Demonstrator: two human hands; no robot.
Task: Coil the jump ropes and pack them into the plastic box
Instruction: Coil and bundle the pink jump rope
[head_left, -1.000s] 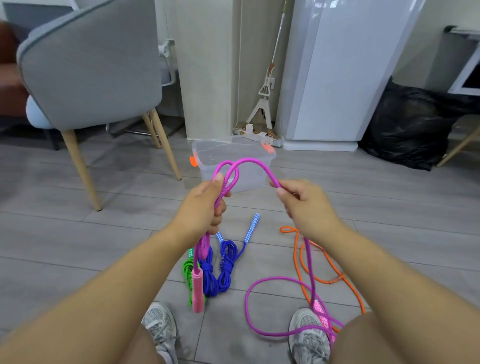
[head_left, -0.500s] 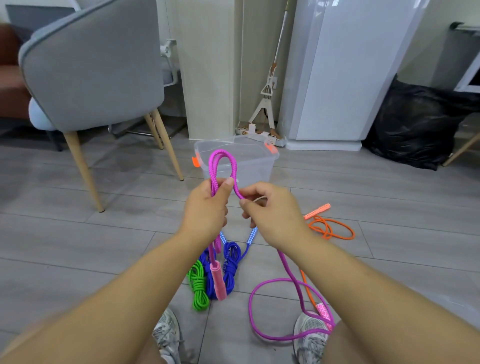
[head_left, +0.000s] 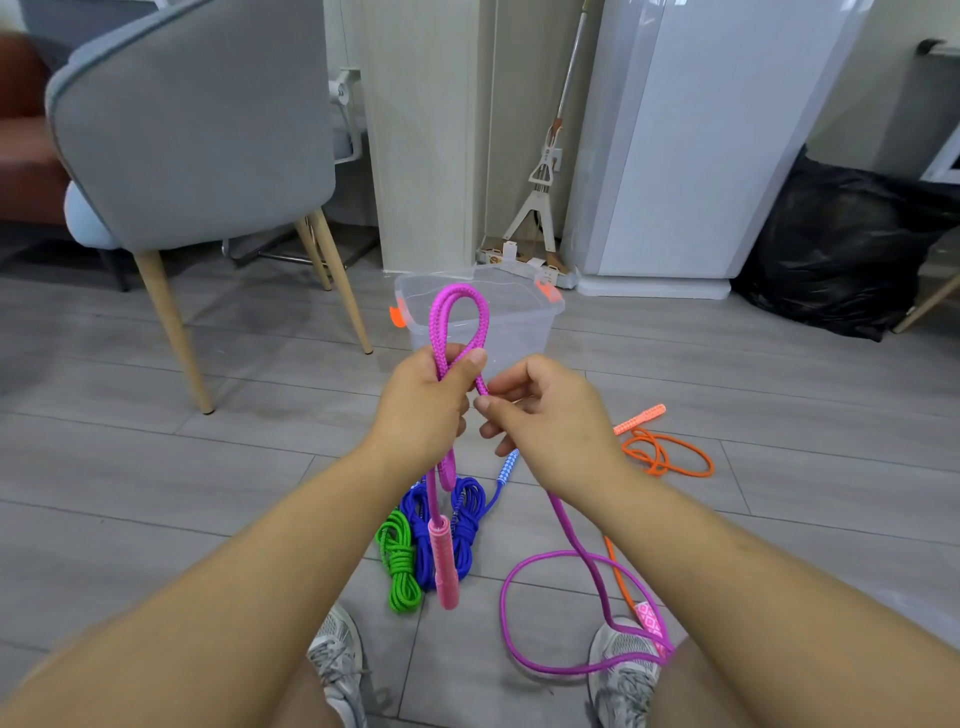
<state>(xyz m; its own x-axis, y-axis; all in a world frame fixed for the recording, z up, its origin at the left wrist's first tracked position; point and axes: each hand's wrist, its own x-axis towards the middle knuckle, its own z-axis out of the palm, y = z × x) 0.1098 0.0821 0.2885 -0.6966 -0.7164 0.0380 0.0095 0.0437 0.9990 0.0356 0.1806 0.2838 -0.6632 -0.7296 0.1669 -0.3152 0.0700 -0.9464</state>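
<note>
Magenta jump rope (head_left: 439, 338) loop held up by left grip (head_left: 422, 410) curled round it, right grip (head_left: 550, 421) pinching its strand at 3 o'clock, plastic box (head_left: 524, 332) at 12 o'clock beyond.

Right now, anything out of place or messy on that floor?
Nothing damaged. The orange rope sprawls uncoiled to the right of the plastic box, and slack from the purple rope lies across the right shoe, a possible snag. The green rope and blue rope lie coiled.
</note>
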